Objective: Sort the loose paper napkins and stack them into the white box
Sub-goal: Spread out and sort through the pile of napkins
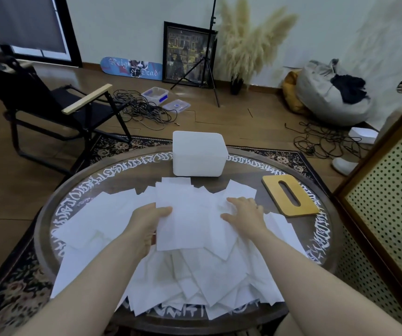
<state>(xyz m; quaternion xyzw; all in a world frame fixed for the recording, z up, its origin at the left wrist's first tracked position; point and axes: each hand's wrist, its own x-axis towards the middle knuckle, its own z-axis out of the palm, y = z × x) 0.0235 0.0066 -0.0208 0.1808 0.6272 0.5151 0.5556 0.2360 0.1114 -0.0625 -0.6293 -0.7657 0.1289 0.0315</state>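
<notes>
Several loose white paper napkins lie scattered in an overlapping heap across the round table. My left hand pinches the left edge of a napkin and holds it slightly above the heap. My right hand rests flat with spread fingers on the napkins to the right of it. The white box stands at the far side of the table, beyond the heap, with its plain side up. A wooden lid with an oval slot lies flat to the right of the box.
A black folding chair stands at the far left. A wooden cabinet with a perforated panel stands close to the table's right edge. Cables, plastic containers, a tripod and a bean bag lie on the floor behind.
</notes>
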